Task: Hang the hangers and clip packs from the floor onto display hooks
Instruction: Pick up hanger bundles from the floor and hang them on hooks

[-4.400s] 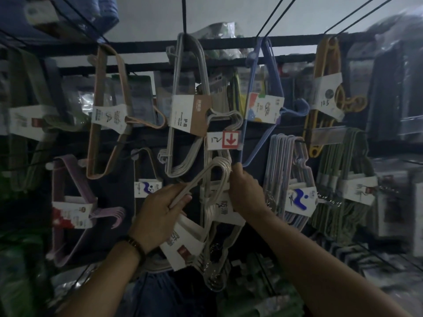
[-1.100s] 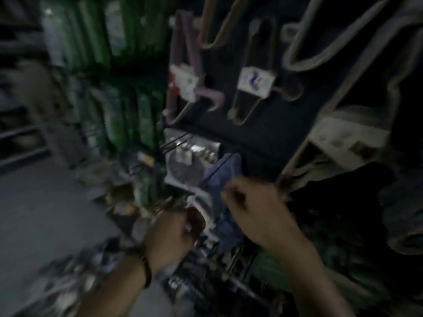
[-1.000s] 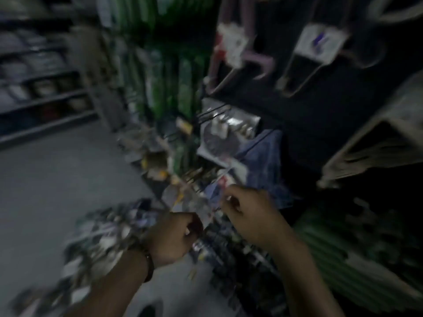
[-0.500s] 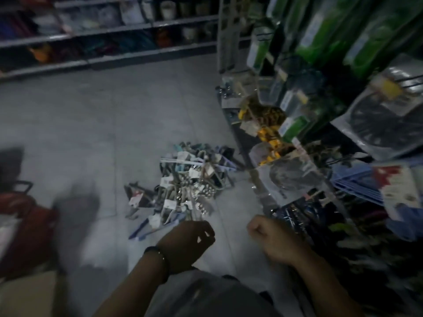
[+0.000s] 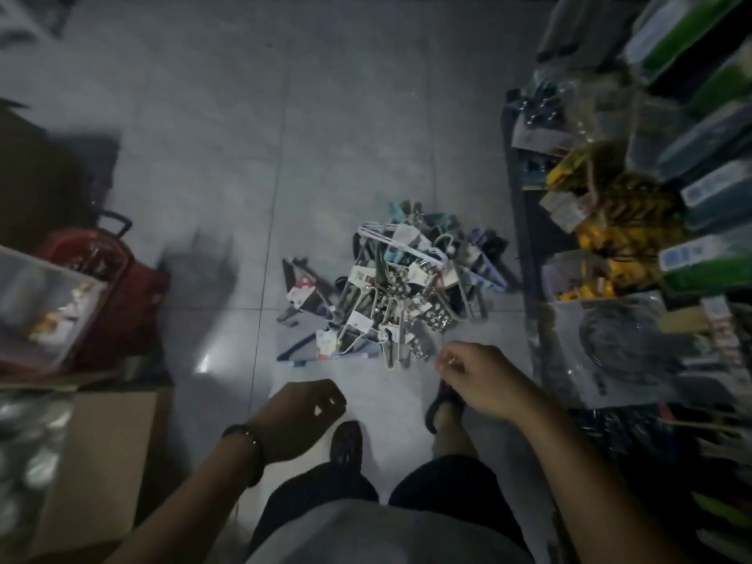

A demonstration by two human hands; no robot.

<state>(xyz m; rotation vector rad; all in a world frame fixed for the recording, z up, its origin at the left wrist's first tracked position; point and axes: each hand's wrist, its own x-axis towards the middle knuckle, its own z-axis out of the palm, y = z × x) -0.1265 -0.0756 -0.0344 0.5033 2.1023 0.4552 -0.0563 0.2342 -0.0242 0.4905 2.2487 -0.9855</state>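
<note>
Between hangings, we stand over the pile of hangers and clip packs (image 5: 390, 295), heaped on the floor (image 5: 325, 136) just beside the display rack (image 5: 529, 221). Left hand (image 5: 299, 417) and right hand (image 5: 476, 376) hang loosely curled, empty. Next, we judge: stoop, lift 1 bundle.

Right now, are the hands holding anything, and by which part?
Nothing is held. The left hand and right hand hover loosely curled, short of the pile of hangers and clip packs.
</note>
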